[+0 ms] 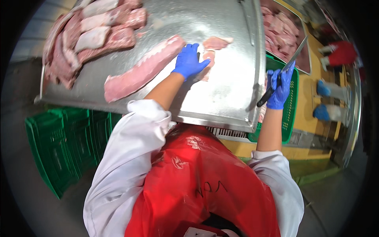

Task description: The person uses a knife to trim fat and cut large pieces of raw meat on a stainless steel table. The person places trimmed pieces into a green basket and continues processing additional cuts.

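My left hand [189, 62], in a blue glove, lies over the steel table with fingers extended and thumb apart. Its fingers are at the right end of a long pale pink strip of meat [138, 73], and the thumb reaches a small cut piece of meat [209, 59]. Another small piece of meat [216, 42] lies just beyond. Off the table's right edge, my right hand [281, 87], also gloved in blue, is closed around the black handle of a knife [265, 97]. The blade points up and away to the right.
Large meat slabs [106, 39] are piled at the table's [221, 106] far left. Beyond its right edge are a metal bin of cut meat [303, 35] and a green perforated crate [291, 106]. Green crates [59, 138] stand at left. Another person's red garment [342, 54] shows far right.
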Motion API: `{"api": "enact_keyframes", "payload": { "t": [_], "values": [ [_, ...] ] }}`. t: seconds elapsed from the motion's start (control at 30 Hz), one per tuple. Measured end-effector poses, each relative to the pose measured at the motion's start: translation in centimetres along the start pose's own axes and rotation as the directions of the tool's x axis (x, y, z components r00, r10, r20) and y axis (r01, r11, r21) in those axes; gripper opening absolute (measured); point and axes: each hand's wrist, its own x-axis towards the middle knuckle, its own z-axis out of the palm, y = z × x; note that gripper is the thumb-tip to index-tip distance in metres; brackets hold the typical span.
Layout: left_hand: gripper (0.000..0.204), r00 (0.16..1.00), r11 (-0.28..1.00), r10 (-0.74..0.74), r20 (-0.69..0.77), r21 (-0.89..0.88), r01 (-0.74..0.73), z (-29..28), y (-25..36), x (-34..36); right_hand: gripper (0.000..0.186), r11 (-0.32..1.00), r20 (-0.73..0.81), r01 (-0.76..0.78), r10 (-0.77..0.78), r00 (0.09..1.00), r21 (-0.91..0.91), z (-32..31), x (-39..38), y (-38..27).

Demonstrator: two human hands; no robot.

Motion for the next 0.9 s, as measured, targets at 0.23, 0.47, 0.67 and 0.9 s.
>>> {"api": "enact_keyframes", "payload": {
  "t": [0.23,0.47,0.67,0.9],
  "values": [
    [0.028,0.970,0.887,0.005,0.243,-0.448,0.108,16.5,0.9,10.4,0.078,0.975,-0.231,0.047,-0.098,0.968,-0.217,-3.6,-9.5,-9.7],
    [0.041,0.917,0.630,0.308,0.253,-0.777,0.003,4.6,17.9,8.1,0.075,0.865,-0.381,0.059,-0.280,0.881,-0.498,-2.8,-13.4,-10.6],
    [0.062,0.981,0.932,0.136,0.137,-0.354,-0.080,-4.3,-10.3,2.7,0.085,0.883,-0.296,-0.376,0.293,0.909,-0.280,5.0,-8.4,4.2],
    [0.061,0.998,0.990,-0.059,0.029,0.127,0.055,-15.3,-27.2,-12.2,0.082,0.601,-0.124,-0.555,0.607,0.785,-0.575,16.6,3.6,23.8]
  ]
}}
